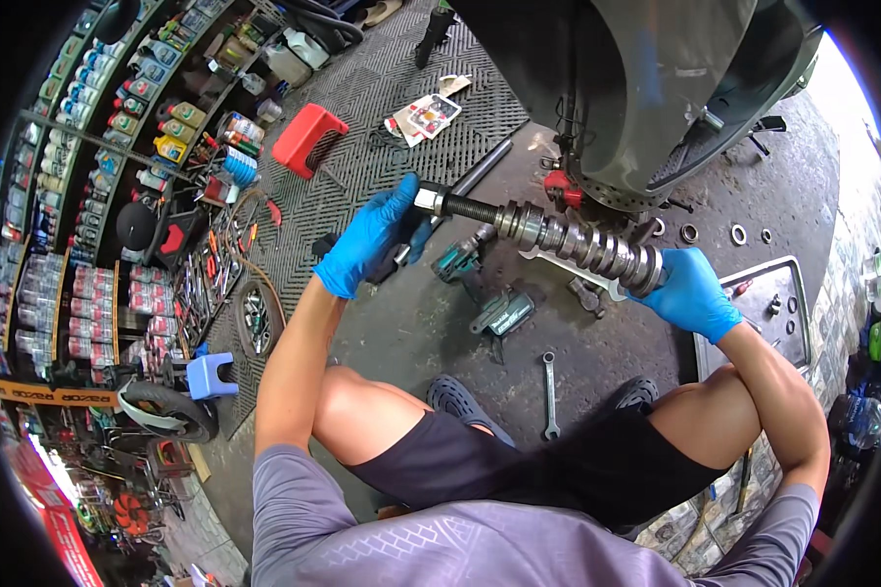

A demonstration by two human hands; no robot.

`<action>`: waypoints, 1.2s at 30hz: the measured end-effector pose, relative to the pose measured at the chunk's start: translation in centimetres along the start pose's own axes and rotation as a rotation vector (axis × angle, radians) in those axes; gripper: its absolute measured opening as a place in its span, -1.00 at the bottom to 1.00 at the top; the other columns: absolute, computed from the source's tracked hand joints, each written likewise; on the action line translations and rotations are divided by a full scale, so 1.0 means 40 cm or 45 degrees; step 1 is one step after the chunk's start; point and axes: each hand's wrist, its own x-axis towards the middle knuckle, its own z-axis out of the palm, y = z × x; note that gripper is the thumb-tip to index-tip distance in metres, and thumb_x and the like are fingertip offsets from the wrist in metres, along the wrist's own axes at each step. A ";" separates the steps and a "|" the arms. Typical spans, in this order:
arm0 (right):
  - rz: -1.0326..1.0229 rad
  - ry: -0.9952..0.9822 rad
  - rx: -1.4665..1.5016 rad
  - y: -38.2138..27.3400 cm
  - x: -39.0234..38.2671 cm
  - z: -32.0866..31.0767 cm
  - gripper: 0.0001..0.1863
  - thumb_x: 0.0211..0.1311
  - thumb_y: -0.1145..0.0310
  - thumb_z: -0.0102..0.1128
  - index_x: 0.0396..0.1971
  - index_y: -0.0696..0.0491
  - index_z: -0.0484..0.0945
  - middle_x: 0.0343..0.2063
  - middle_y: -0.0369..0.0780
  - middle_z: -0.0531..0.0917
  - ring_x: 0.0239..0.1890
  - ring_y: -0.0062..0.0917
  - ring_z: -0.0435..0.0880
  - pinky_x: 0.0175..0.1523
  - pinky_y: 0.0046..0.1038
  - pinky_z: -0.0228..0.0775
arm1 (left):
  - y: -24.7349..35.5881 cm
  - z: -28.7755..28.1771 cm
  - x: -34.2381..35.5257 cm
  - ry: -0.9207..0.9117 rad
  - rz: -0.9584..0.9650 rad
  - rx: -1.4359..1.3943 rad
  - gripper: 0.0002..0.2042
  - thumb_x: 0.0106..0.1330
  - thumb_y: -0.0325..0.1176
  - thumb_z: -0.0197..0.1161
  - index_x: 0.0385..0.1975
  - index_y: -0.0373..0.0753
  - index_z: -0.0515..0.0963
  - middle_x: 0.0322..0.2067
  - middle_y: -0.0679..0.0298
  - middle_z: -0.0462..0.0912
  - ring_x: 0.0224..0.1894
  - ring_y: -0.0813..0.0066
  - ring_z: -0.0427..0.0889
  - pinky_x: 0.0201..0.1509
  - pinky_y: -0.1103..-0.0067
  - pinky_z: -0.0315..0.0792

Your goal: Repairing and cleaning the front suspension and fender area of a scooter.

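Head camera: right hand (693, 292) has its fingers curled round the ribbed metal shaft (579, 244); left hand (367, 240) beside its bolt-headed end, can't tell whether those fingers pinch

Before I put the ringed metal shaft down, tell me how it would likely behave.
The ringed metal shaft looks thick and solid, so probably heavy. Straight between left hand and right hand, it seems stiff. Its round rings might let it roll.

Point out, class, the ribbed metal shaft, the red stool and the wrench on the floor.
Ribbed metal shaft (579, 245), head view: middle of its ringed section.
Red stool (298, 140), head view: its broad visible face.
Wrench (550, 394), head view: middle of its handle.
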 end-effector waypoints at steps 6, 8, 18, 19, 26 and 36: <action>-0.003 -0.007 -0.124 -0.032 0.009 0.007 -0.66 -0.07 0.18 0.51 -0.43 0.14 0.68 -0.59 -0.04 0.63 -0.62 -0.42 0.51 -0.35 -0.38 0.46 | -0.014 0.101 0.019 0.796 0.466 0.427 -0.57 0.39 -0.19 0.21 0.15 -0.30 0.43 -0.03 0.20 0.62 -0.15 0.59 0.59 -0.04 0.60 0.49; 0.003 -0.019 -0.152 -0.035 0.012 0.013 -0.66 -0.07 0.17 0.51 -0.43 0.13 0.68 -0.59 -0.04 0.63 -0.62 -0.39 0.54 -0.34 -0.38 0.47 | -0.012 0.096 0.009 0.883 0.305 0.236 -0.58 0.38 -0.23 0.24 0.14 -0.32 0.43 -0.06 0.19 0.63 -0.17 0.61 0.59 -0.05 0.61 0.49; -0.009 -0.022 -0.273 -0.026 0.016 0.026 -0.64 -0.13 0.11 0.49 -0.50 0.11 0.65 -0.59 -0.01 0.62 -0.54 -0.11 0.60 -0.36 -0.28 0.47 | 0.015 0.050 -0.008 0.438 -0.160 0.514 -0.59 0.39 -0.15 0.21 0.10 -0.28 0.45 -0.01 0.24 0.58 -0.10 0.59 0.56 0.01 0.60 0.46; -0.025 -0.009 -0.258 -0.025 0.017 0.028 -0.61 -0.15 0.08 0.50 -0.53 0.12 0.64 -0.60 0.01 0.60 -0.52 -0.04 0.59 -0.37 -0.24 0.46 | 0.020 0.036 -0.011 0.387 -0.545 0.592 -0.59 0.39 -0.14 0.20 0.09 -0.29 0.45 0.00 0.24 0.58 -0.10 0.58 0.55 0.01 0.60 0.46; -0.003 -0.005 -0.317 -0.020 0.017 0.028 -0.61 -0.16 0.08 0.49 -0.55 0.12 0.63 -0.62 0.01 0.59 -0.53 -0.03 0.58 -0.38 -0.22 0.45 | -0.037 0.098 -0.009 0.535 0.362 0.757 -0.58 0.43 -0.06 0.12 0.05 -0.28 0.47 0.04 0.19 0.55 -0.05 0.56 0.54 0.05 0.59 0.44; -0.013 0.010 -0.334 -0.018 0.015 0.025 -0.63 -0.17 0.12 0.49 -0.56 0.13 0.62 -0.63 0.01 0.58 -0.53 -0.02 0.57 -0.38 -0.20 0.44 | -0.071 0.080 0.012 0.446 0.712 0.669 -0.54 0.37 -0.01 0.18 0.08 -0.23 0.46 -0.23 0.35 0.62 -0.47 0.75 0.44 -0.46 0.71 0.34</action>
